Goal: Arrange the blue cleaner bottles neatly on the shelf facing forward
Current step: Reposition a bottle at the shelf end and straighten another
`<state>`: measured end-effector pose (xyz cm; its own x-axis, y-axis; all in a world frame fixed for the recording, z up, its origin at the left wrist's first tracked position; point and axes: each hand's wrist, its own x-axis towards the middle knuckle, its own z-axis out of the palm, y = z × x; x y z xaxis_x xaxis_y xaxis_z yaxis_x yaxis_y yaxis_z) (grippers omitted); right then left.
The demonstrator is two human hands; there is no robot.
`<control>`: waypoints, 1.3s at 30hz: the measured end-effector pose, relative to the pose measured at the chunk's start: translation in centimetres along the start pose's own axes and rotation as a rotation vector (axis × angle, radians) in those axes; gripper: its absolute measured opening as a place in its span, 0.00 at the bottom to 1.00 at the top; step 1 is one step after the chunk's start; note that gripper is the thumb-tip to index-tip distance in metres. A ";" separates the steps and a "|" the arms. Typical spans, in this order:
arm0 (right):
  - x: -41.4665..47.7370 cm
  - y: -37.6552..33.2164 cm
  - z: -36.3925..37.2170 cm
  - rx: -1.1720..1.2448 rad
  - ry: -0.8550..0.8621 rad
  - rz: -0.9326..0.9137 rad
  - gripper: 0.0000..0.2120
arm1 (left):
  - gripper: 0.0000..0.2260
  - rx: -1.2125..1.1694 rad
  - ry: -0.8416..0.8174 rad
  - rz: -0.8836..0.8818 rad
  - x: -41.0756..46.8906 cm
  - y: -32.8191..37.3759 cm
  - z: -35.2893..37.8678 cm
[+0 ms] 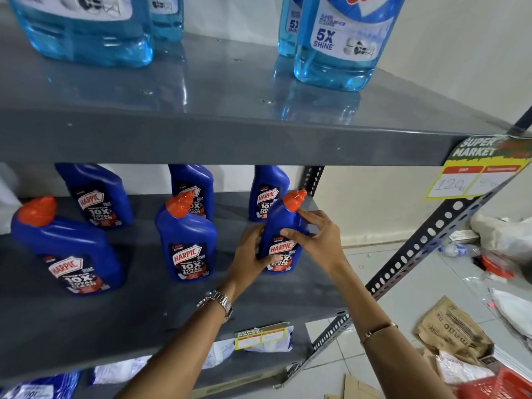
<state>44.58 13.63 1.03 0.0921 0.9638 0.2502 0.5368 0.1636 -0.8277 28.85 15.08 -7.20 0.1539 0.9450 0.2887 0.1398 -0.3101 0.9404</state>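
Several dark blue cleaner bottles with orange caps stand on the grey middle shelf (144, 318), labels facing me. In the front row are one at the left (69, 249), one in the middle (187, 243) and one at the right (283, 237). Three more stand behind: back left (98, 194), back middle (193, 188), back right (267, 188). My left hand (250, 251) grips the front right bottle's left side. My right hand (319, 237) holds its right shoulder, fingers on the body below the cap. That bottle stands upright on the shelf.
The upper shelf (230, 133) carries light blue clear cleaner bottles (342, 41). A yellow price tag (478, 168) hangs at its right end. A perforated metal upright (426, 240) slants at right. Paper bags (452, 329) and a red basket (501, 384) lie on the tiled floor.
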 end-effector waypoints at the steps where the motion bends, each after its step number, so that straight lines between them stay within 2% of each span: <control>1: -0.1 -0.1 0.0 0.002 -0.007 0.008 0.29 | 0.28 0.002 0.003 -0.004 -0.2 0.4 0.1; 3: -0.3 -0.4 0.0 0.018 -0.020 0.024 0.28 | 0.28 0.047 0.047 -0.006 -0.9 1.7 0.7; 5: -1.4 -0.7 0.3 0.040 0.024 0.014 0.27 | 0.32 0.104 0.156 0.026 -2.9 3.2 1.2; 7: -3.9 -0.7 1.3 0.111 0.235 -0.020 0.24 | 0.33 0.034 0.232 0.061 -6.4 4.5 0.9; 9: -7.5 -0.7 3.1 0.259 0.471 -0.051 0.19 | 0.27 -0.022 0.308 0.076 -10.6 4.6 -0.9; 10: -9.3 -0.9 4.2 0.281 0.511 -0.068 0.18 | 0.22 -0.014 0.375 0.093 -12.4 4.4 -2.3; 12: -12.2 -1.6 6.9 0.271 0.415 -0.106 0.18 | 0.16 0.036 0.565 0.127 -15.3 3.5 -6.7; 14: -14.1 -2.8 10.0 0.286 0.216 -0.137 0.19 | 0.15 0.032 0.782 0.113 -16.4 2.3 -12.0; 16: -14.9 -4.7 13.3 0.302 -0.058 -0.147 0.18 | 0.20 0.039 0.924 0.072 -16.5 1.0 -17.2; 17: -14.7 -6.0 14.9 0.277 -0.203 -0.153 0.18 | 0.24 0.053 0.936 0.025 -16.3 0.4 -19.5; 19: -13.6 -8.8 18.3 0.255 -0.397 -0.158 0.17 | 0.32 0.138 0.884 -0.091 -15.7 -0.8 -23.6; 22: -10.8 -12.3 22.5 0.416 -0.409 -0.023 0.22 | 0.37 0.183 0.757 -0.213 -14.2 -1.7 -26.8; 25: -8.6 -14.2 25.5 0.470 -0.394 0.053 0.24 | 0.27 0.009 0.594 -0.220 -13.3 -1.8 -27.7; 27: -7.7 -14.2 26.2 0.443 -0.429 0.050 0.23 | 0.22 -0.076 0.556 -0.231 -13.1 -1.6 -27.4; 30: -7.4 -14.0 26.7 0.422 -0.455 0.047 0.22 | 0.21 -0.089 0.546 -0.240 -13.2 -1.5 -27.8; 34: -8.2 -13.6 26.1 0.356 -0.456 0.002 0.22 | 0.22 -0.046 0.438 -0.258 -13.8 -1.0 -29.0; 39: -10.4 -13.4 25.5 0.292 -0.430 -0.043 0.23 | 0.17 -0.064 0.398 -0.235 -16.1 -0.1 -29.2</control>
<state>15.03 6.78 -3.30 -0.3106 0.9443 0.1091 0.2706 0.1979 -0.9421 -2.22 2.95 -6.69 -0.2635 0.9593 0.1015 0.0636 -0.0877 0.9941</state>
